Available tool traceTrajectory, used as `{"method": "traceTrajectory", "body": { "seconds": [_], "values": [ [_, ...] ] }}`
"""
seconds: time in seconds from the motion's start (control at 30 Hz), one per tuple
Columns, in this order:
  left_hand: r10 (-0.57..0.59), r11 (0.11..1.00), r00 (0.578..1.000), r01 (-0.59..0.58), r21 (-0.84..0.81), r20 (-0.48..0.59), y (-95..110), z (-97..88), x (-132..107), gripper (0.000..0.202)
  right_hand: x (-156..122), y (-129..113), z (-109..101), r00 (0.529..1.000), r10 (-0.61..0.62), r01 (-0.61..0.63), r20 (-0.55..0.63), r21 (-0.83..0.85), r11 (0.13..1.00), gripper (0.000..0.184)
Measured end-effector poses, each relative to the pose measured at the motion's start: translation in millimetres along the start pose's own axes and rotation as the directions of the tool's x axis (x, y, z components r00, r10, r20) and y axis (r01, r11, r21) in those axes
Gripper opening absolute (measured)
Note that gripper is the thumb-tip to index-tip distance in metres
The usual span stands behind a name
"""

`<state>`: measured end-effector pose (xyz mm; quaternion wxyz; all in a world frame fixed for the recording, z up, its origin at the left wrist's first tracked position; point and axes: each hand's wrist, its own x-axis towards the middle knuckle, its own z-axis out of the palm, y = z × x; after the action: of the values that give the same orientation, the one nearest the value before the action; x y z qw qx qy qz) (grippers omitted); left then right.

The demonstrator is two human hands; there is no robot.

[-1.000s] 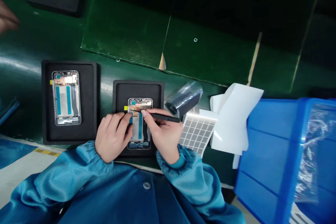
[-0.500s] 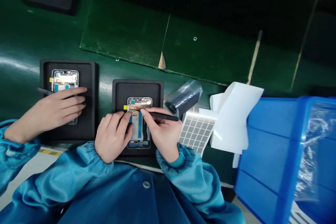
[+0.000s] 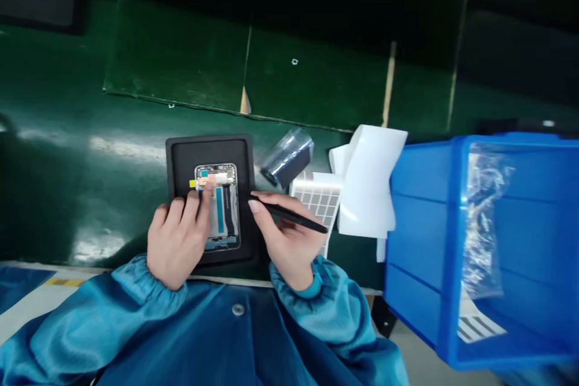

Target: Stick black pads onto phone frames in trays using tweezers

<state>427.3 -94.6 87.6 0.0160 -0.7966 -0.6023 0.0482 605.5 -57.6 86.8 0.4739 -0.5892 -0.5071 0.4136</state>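
An opened smartphone lies in a black tray in front of me, its inner board and blue strips exposed. A small yellow tab sticks out at its left edge. My left hand rests over the phone's left side, fingers stretched out, the index fingertip touching the board near its top. To the right of the phone, my right hand holds slim black tweezers between thumb and fingers. Their tip is over the tray's right side, apart from the phone.
Beyond my right hand lie a clear film roll, a sheet of grey square stickers and white backing paper. A blue bin with clear plastic stands at the right. Another black tray sits at the upper left.
My right hand has drawn the tweezers away from the phone to the right. My left index finger has moved up onto the board. The neighbouring person's hand and tray have left the view.
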Motion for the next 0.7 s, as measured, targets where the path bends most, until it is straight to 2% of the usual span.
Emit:
{"method": "traceTrajectory", "body": {
  "seconds": [0.13, 0.23, 0.33, 0.43, 0.53, 0.6, 0.7],
  "values": [
    [0.022, 0.999, 1.000, -0.021, 0.029, -0.008, 0.8, -17.2, 12.2, 0.040, 3.2, 11.3, -44.3, 0.983, -0.052, 0.051, -0.175, -0.011, 0.999, 0.015],
    [0.059, 0.995, 0.993, -0.067, -0.077, -0.098, 13.8, -30.4, 36.5, 0.032, 17.9, 29.1, -77.2, 0.956, -0.035, 0.024, -0.291, -0.039, 0.999, 0.014],
    [0.224, 0.943, 0.960, -0.257, -0.210, -0.167, 43.1, -32.2, 71.4, 0.024, 40.3, 45.4, -98.9, 0.968, 0.043, -0.057, -0.245, -0.049, 0.997, 0.015],
    [0.368, 0.874, 0.921, -0.390, -0.292, -0.128, 76.2, -21.8, 107.4, 0.019, 62.0, 55.2, -106.9, 0.983, 0.065, -0.077, -0.169, -0.068, 0.995, 0.018],
    [0.325, 0.899, 0.946, -0.314, -0.305, -0.017, 96.7, -9.4, 134.0, 0.017, 75.2, 60.9, -107.7, 0.992, 0.052, -0.062, -0.116, -0.080, 0.995, 0.018],
    [0.265, 0.928, 0.963, -0.244, -0.281, 0.042, 101.4, -4.8, 144.4, 0.019, 78.1, 64.7, -108.1, 0.994, 0.048, -0.056, -0.095, -0.076, 0.996, 0.019],
    [0.240, 0.938, 0.966, -0.206, -0.278, 0.094, 101.1, -3.1, 151.4, 0.018, 76.9, 71.5, -110.5, 0.997, 0.055, -0.058, -0.058, -0.049, 0.997, 0.018]
  ]
}}
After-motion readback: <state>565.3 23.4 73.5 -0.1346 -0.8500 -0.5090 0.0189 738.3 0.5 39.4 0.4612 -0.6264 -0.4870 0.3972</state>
